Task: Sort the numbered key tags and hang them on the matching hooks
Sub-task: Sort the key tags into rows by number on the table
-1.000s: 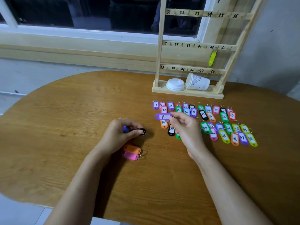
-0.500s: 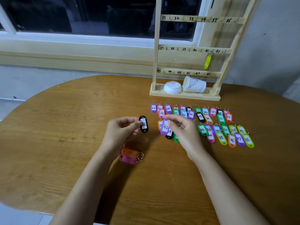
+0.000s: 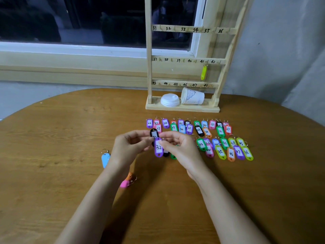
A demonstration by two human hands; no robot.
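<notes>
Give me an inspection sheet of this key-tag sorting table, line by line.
Surface: brown wooden table with a rounded far edge.
Job's things: wooden rack at the far side, hooks numbered 31 to 48; one yellow tag hangs by hook 41; rows of coloured tags lie in front of the rack; a blue tag, orange tag and pink tag lie apart by the left forearm.
Clutter: paper cup on its side and a white lid on the rack's base.
Hands: left hand pinches a black tag; right hand pinches the purple tag marked 32; the two tags overlap.
Cables: nothing seen.
Surroundings: dark window behind, grey wall at right.
</notes>
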